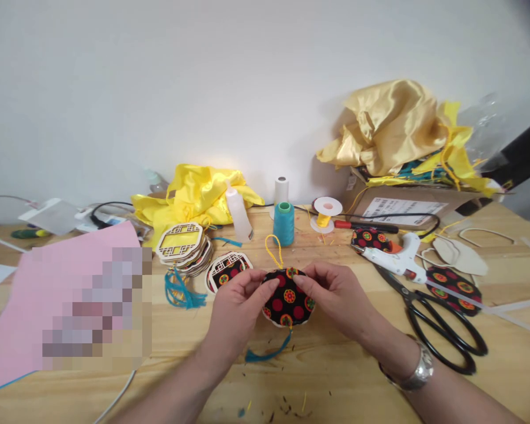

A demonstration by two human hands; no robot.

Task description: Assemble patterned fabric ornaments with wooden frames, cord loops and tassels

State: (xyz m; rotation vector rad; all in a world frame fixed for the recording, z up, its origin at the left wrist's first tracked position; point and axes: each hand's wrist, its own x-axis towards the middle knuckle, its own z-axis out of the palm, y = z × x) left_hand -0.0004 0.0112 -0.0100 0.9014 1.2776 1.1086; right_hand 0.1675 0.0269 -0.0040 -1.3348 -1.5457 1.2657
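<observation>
Black fabric patterned with red, yellow and green florals is facing up on a round, scallop-edged disc (289,300), which the person is holding at front centre over the pale wooden table (168,388). The left hand (241,291) is pinching the upper-left rim, thumb on the cloth; the right hand (335,288) is pinching the upper-right rim likewise. Fingertips behind the disc are not showing. A twisted yellow cord loop (280,252) is extending from the top edge, and a teal thread tassel (269,356) is trailing from the bottom edge.

Step in hand, as judged: the person is pressing the layers together at the rim, with loop and tassel apparently already fitted. The next move is probably calling for even thumb pressure along the edge, without skewing the loop. A white plastic glue gun (393,260) and black-handled scissors (410,299) are lying at right, both untouched.
</observation>
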